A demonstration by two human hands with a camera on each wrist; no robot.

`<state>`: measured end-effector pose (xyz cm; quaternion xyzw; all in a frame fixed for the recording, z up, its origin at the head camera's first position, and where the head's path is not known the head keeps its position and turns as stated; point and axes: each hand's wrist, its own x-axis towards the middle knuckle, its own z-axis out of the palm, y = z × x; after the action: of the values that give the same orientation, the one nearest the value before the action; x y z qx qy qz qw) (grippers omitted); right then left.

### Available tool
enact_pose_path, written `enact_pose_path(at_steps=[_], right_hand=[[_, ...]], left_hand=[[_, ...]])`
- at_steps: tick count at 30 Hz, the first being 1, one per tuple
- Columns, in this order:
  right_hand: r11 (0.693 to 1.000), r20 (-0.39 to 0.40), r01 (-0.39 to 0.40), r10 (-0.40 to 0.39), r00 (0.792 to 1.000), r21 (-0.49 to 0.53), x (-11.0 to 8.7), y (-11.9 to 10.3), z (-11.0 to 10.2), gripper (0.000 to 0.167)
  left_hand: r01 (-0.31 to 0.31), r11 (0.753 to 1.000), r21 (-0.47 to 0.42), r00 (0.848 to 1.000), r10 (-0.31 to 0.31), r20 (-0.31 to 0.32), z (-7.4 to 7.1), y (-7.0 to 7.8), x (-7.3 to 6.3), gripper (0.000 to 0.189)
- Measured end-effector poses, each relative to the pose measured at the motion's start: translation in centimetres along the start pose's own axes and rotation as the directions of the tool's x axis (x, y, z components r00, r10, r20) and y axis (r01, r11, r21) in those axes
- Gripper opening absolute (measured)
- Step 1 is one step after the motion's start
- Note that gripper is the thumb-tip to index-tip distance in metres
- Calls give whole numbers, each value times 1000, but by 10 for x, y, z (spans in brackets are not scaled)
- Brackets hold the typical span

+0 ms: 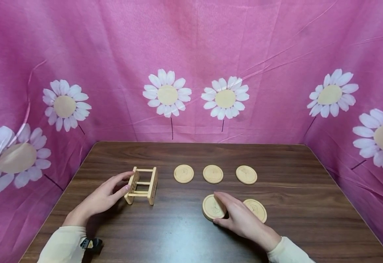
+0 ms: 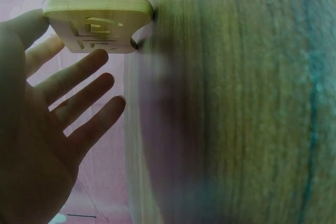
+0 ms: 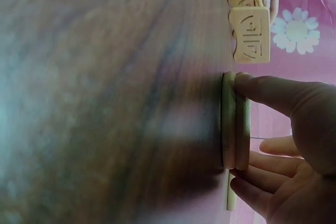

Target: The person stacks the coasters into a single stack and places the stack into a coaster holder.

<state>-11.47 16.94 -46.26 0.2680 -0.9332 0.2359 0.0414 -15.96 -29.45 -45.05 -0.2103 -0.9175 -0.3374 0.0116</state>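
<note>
On the left of the table, a small wooden coaster holder (image 1: 142,183) stands with cut-out side panels and thin rods. My left hand (image 1: 104,195) grips its left panel with thumb and fingertips; the other fingers spread out in the left wrist view. My right hand (image 1: 238,215) holds a round wooden coaster (image 1: 213,206) by its edge, thumb on one side and fingers on the other. In the right wrist view this upper coaster (image 3: 242,124) lies flat over a lower coaster (image 3: 228,124). Another coaster (image 1: 257,210) lies partly hidden behind the right hand.
Three coasters lie in a row farther back: a left one (image 1: 183,174), a middle one (image 1: 213,174) and a right one (image 1: 246,174). Pink cloth (image 1: 194,44) with daisies hangs around the dark wooden table (image 1: 165,233). A black device (image 1: 92,244) sits at the left wrist.
</note>
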Motion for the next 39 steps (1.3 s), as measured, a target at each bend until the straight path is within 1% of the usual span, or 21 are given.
enact_pose_path(at_steps=[5,9,13,19,26,30,34,39], right_hand=[[1000,9,1,-1,1000,-2,0,0,-1,76],[1000,-5,-22,22,1000,9,0,-1,-5,78],[999,-26,-42,42,999,20,2,-1,-9,74],[1000,-59,-9,11,998,21,10,-2,-13,66],[999,-100,33,-30,995,30,20,-2,-16,64],[998,-101,38,-33,994,54,26,-2,-18,63],[996,-83,19,-11,997,92,34,-1,-17,62],[992,-63,5,4,998,129,44,1,-16,61]], left_hand=[[6,1000,10,1000,-6,-3,0,0,-1,49],[9,1000,25,1000,-9,-5,0,1,0,48],[10,1000,17,1000,-10,2,0,1,1,48],[5,1000,-8,1000,-5,4,0,0,0,48],[-8,1000,-7,1000,8,0,2,-1,1,48],[1,1000,-14,1000,0,3,2,-1,1,48],[11,1000,-13,1000,-11,6,2,0,0,48],[5,1000,-9,1000,-5,1,3,0,0,48]])
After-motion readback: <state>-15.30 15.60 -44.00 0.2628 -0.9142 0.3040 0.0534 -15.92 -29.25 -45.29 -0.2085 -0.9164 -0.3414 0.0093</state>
